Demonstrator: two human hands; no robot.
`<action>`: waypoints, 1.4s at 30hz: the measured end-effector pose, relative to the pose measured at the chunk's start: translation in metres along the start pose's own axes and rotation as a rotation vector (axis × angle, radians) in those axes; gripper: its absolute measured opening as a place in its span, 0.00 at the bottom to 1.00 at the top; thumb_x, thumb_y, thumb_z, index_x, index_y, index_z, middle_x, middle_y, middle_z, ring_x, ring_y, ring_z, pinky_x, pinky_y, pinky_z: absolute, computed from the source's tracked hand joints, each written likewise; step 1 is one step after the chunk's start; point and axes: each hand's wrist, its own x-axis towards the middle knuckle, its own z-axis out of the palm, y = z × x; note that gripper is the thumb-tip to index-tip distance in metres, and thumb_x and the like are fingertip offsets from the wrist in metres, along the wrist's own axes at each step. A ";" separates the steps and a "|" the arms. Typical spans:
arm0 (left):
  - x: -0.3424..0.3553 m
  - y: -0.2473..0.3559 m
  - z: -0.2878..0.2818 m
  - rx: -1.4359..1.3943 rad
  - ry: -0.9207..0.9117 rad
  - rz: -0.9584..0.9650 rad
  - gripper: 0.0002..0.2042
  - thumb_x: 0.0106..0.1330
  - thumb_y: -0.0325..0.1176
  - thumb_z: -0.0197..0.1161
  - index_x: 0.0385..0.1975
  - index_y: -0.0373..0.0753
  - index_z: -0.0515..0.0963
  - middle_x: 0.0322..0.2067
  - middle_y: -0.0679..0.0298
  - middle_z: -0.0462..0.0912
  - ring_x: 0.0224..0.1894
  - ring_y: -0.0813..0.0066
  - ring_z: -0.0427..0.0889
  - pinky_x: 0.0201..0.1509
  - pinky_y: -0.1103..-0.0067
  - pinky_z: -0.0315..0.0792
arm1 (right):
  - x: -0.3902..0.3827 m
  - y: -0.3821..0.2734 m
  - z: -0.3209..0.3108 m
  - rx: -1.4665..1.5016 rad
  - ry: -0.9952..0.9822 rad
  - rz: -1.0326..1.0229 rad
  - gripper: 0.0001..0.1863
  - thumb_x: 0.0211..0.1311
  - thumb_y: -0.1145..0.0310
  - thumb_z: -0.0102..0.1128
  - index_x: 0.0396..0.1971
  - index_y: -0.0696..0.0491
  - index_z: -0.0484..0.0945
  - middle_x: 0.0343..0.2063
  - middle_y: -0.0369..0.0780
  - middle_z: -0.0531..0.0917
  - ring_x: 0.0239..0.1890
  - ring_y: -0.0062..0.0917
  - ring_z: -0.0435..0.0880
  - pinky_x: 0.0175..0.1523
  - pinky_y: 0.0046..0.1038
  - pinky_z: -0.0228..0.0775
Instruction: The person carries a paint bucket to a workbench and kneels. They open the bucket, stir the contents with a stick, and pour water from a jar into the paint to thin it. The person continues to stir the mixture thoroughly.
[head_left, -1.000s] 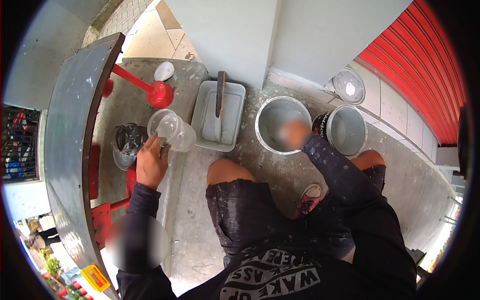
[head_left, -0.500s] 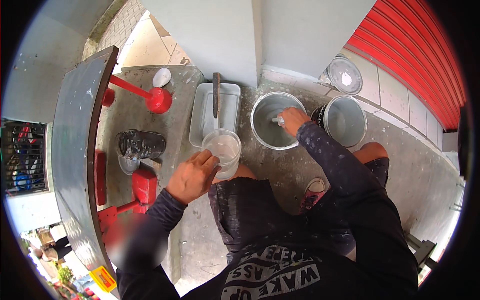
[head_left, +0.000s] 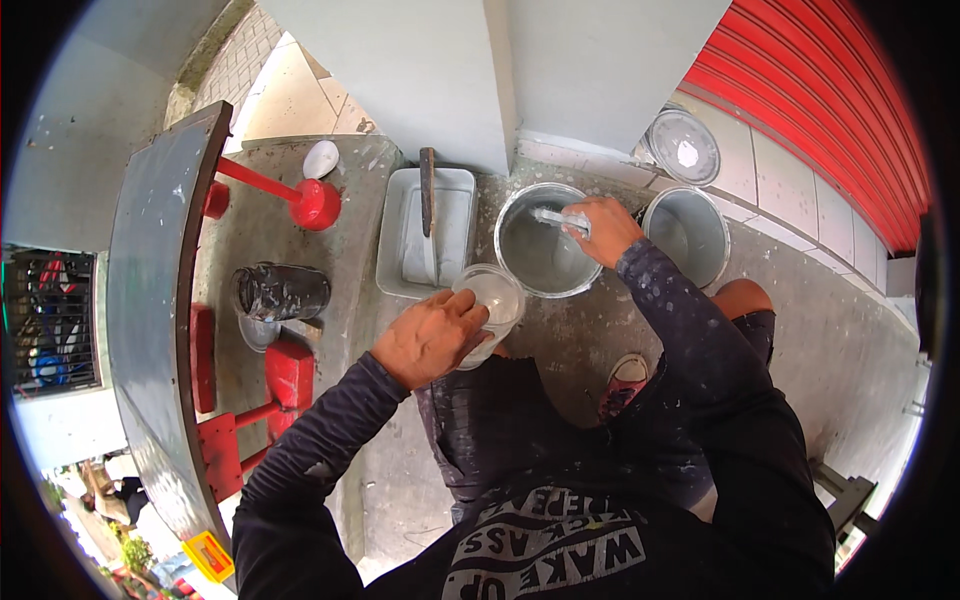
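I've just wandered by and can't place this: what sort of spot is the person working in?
Probably an outdoor paint-mixing spot on a concrete pavement beside a building. A red roller shutter runs along the wall, open paint buckets stand on the ground, and a paint tray lies beside them.

The paint tray, grey bucket and second bucket crowd the front; bare concrete lies open rightward.

We see a clear plastic cup with milky white liquid, a round grey metal bucket of pale grey paint, and a second grey bucket beside it. The rectangular paint tray is whitish grey, the concrete bench speckled grey with red fittings, the shutter ribbed red, our sleeves dark with pale paint flecks.
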 end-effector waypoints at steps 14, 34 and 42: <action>0.048 0.004 0.000 -0.013 -0.078 0.069 0.12 0.63 0.34 0.67 0.35 0.35 0.73 0.32 0.55 0.75 0.35 0.50 0.81 0.40 0.61 0.77 | -0.009 0.006 0.004 0.078 -0.080 0.109 0.15 0.64 0.62 0.65 0.47 0.52 0.84 0.43 0.46 0.85 0.49 0.45 0.79 0.59 0.41 0.71; -0.056 -0.022 -0.003 -0.089 0.337 -0.271 0.09 0.61 0.31 0.69 0.36 0.35 0.78 0.35 0.57 0.78 0.37 0.53 0.81 0.40 0.65 0.77 | 0.026 -0.023 0.059 -0.083 -0.391 -0.014 0.11 0.60 0.65 0.66 0.39 0.55 0.86 0.41 0.48 0.85 0.48 0.45 0.83 0.56 0.41 0.75; -0.082 -0.087 -0.007 0.093 0.567 -0.478 0.08 0.61 0.29 0.71 0.34 0.34 0.80 0.33 0.54 0.81 0.33 0.50 0.83 0.36 0.65 0.76 | 0.014 -0.023 0.048 0.046 -0.457 0.089 0.15 0.61 0.58 0.66 0.42 0.53 0.87 0.41 0.47 0.86 0.50 0.44 0.82 0.59 0.40 0.73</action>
